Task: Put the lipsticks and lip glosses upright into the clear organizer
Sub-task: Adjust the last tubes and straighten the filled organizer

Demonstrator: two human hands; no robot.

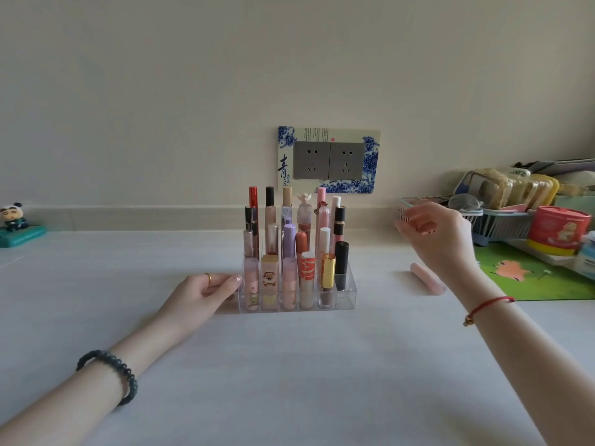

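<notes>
The clear organizer [348,292] stands in the middle of the white table, filled with several upright lipsticks and lip glosses. Its front right compartment looks bare. My left hand [206,292] rests against the organizer's left side with fingers loosely curled. My right hand [441,236] is raised to the right of the organizer and pinches a small pink striped lip gloss [406,216], blurred by motion. A pale pink lipstick [427,278] lies flat on the table below my right hand.
A wall socket panel [329,159] sits behind the organizer. A panda figurine [14,225] stands at far left. At right are a green mat [541,278], a red tin [557,233] and a basket of clutter [502,201].
</notes>
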